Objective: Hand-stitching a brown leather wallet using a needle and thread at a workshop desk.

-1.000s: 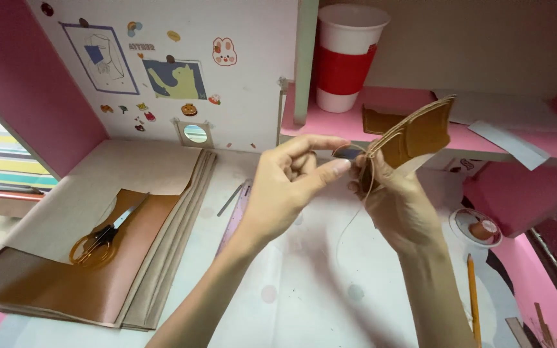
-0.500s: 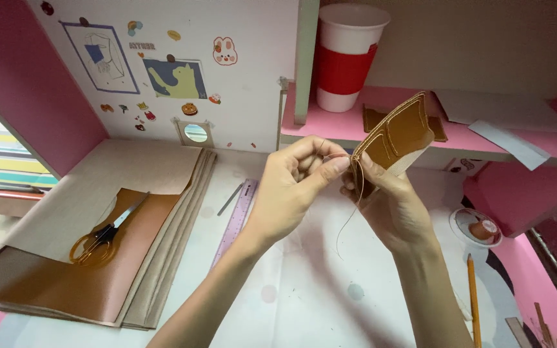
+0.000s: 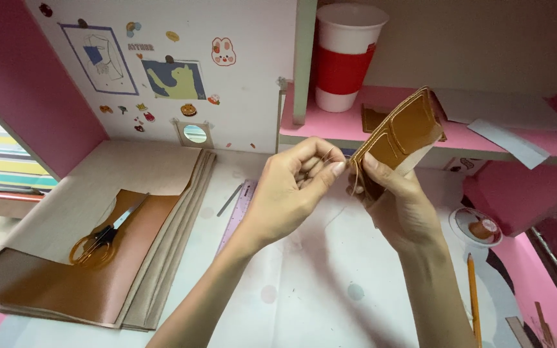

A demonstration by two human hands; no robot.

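The right hand (image 3: 398,200) grips the lower end of a folded brown leather piece (image 3: 402,136), thumb pressed on its face, holding it up above the white desk (image 3: 330,283), in front of the pink shelf (image 3: 465,136). The left hand (image 3: 291,193) pinches its fingertips together right at the leather's edge, on something too thin to make out. Scissors (image 3: 101,237) lie well off to the left on stacked leather sheets (image 3: 66,283), a red-banded cup (image 3: 344,55) stands on the shelf.

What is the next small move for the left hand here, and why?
Probably draw the left hand away from the brown leather piece to tighten the stitch: its fingertips pinch at the leather's edge, where a thin thread seems to hang, while the right hand holds the piece upright.
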